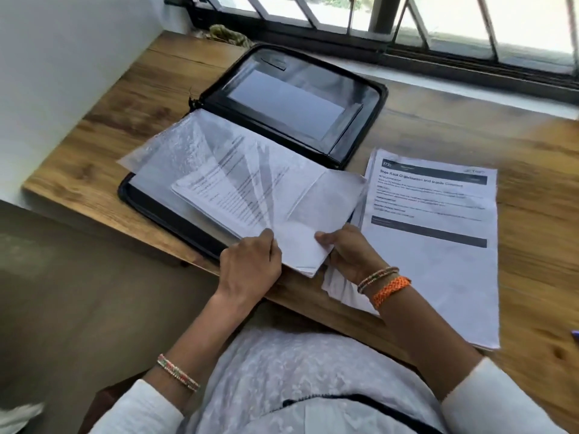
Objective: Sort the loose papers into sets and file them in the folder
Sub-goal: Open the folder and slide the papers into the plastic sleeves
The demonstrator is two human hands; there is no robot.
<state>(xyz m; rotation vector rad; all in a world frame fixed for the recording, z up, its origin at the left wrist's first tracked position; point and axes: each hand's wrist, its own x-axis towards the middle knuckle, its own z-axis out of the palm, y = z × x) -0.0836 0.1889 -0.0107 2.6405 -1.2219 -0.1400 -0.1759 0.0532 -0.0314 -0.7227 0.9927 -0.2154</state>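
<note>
Papers [250, 195] are lying on the near half of the black zip folder [297, 98], which is standing open on the wooden desk [470, 133] by the window. This bundle is printed and slightly blurred, and clear plastic sleeves [175, 151] of the folder are fanning up over it, so the person seems to be in the filing step: a sorted set is going into, or between, the sleeves.

The left hand [250, 264] is resting at the near edge of the bundle, its fingers curled down on the corner of the sheets; how firmly it is gripping is hard to tell. The right hand [347, 252] is pinching the lower right corner of the same bundle, thumb on top and the other fingers under the paper.

Just beside the folder, to the right, a second pile of printed sheets [432, 245] is waiting flat on the desk, its near corner passing under the right wrist. It looks like the set not yet filed.

For the next move, the judgement is that the bundle needs to slide fully under one sleeve with its edges squared. The thin plastic may be folding or catching a corner, so both hands should be guiding it slowly.
</note>
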